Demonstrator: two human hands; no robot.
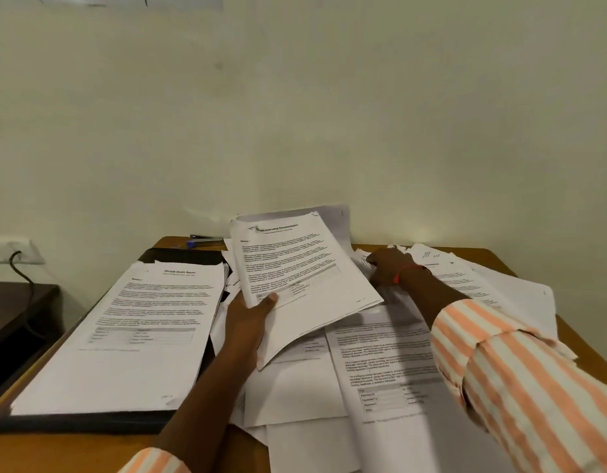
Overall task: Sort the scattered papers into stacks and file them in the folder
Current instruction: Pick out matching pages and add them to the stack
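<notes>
The sheaf [295, 264] raised in the middle has a bold heading that ends in "Internship Documentation"; the smaller print under it is too blurred to read. The top sheet of the neat stack [138, 322] on the left carries a heading that looks like "Sample ... Report", with a small table lower down.

The left hand [251, 315] grasps the sheaf at its near left edge, thumb on top of the page and fingers underneath, holding it tilted above the loose papers [380, 370]. The right hand [385, 268], with a red thread [406, 271] at the wrist and a striped sleeve [517, 370] behind it, reaches to the far right and rests on the scattered sheets there. Its fingers are hidden from here, so I cannot tell whether it pinches a page.

The black folder [90, 425] lies open on the left of the wooden table [493, 257], under the neat stack and just left of the left hand.
</notes>
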